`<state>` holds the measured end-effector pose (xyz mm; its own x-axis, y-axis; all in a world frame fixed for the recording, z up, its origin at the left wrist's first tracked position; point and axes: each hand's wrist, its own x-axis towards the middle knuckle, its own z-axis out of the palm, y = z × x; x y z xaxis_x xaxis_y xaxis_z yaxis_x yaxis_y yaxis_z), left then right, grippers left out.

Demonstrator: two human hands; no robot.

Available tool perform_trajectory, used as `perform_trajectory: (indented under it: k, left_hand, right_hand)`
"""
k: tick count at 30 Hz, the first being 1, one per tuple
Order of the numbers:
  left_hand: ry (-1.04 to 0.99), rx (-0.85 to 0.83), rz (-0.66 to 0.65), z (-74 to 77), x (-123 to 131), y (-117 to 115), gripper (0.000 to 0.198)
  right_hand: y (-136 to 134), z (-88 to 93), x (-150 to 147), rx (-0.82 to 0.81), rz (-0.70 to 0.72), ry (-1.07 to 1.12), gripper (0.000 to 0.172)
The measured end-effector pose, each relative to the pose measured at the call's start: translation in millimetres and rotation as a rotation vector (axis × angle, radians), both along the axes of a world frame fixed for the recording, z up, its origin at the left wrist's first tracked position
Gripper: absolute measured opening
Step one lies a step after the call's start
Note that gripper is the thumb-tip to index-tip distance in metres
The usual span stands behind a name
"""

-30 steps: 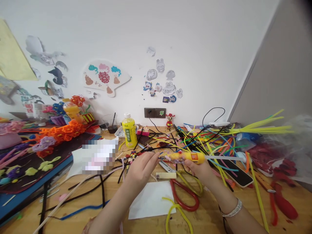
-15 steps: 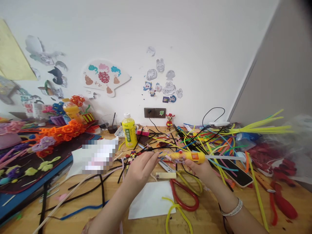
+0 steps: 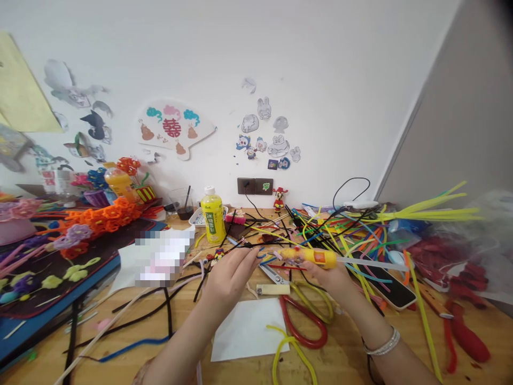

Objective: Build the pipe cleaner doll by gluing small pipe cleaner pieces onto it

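My right hand [image 3: 326,272] is wrapped round a yellow hot glue gun [image 3: 306,256], its nozzle end pointing left. A long whitish glue stick [image 3: 371,261] sticks out of the gun's back. Close to the nozzle, my left hand [image 3: 232,270] pinches a small blue piece [image 3: 261,253] that looks like pipe cleaner; most of it is hidden by the fingers. Beneath the hands lie scissors [image 3: 305,321] with red and yellow handles, a pale lighter [image 3: 272,289] and a white sheet of paper [image 3: 240,331]. A small colourful figure [image 3: 218,255] is just beyond my left hand.
A yellow drink bottle [image 3: 213,215] stands at the back. Many coloured pipe cleaners [image 3: 433,209] heap up on the right near a phone [image 3: 390,286]. Pipe-cleaner flowers [image 3: 108,216] lie at left, and a yellow pipe-cleaner loop [image 3: 294,353] is in front.
My left hand has moved slightly left, away from the glue gun's nozzle, and more of the blue piece shows. The glue gun has shifted slightly.
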<state>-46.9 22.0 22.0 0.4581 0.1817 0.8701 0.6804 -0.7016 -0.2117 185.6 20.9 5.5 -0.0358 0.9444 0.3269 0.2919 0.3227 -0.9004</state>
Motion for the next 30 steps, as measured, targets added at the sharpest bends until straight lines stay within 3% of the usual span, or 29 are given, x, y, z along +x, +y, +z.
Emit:
perform_trajectory:
  k: [6,9,12,21,30]
  left_hand:
    - [-0.176,-0.026,0.08,1.4,2,2,0.014]
    - [-0.228,-0.113,0.05,3.2,3,3,0.013]
    - [-0.265,-0.177,0.048,3.8,2,4,0.011]
    - [-0.352,-0.246,0.09,10.6,-3,5,0.008]
    - [-0.455,-0.337,0.143,16.3,-10,6,0.014]
  right_hand:
    - [9,1.1,6,0.189,-0.277,-0.889,0.017]
    - [18,-10.6,11,0.187,-0.31,-1.099,0.01]
    - [24,-22.0,17,0.142,-0.268,-1.119,0.017]
    - [32,-38.1,29,0.066,-0.042,-0.885,0.024]
    - [43,-32.7,44,0.166,-0.136,-0.772,0.028]
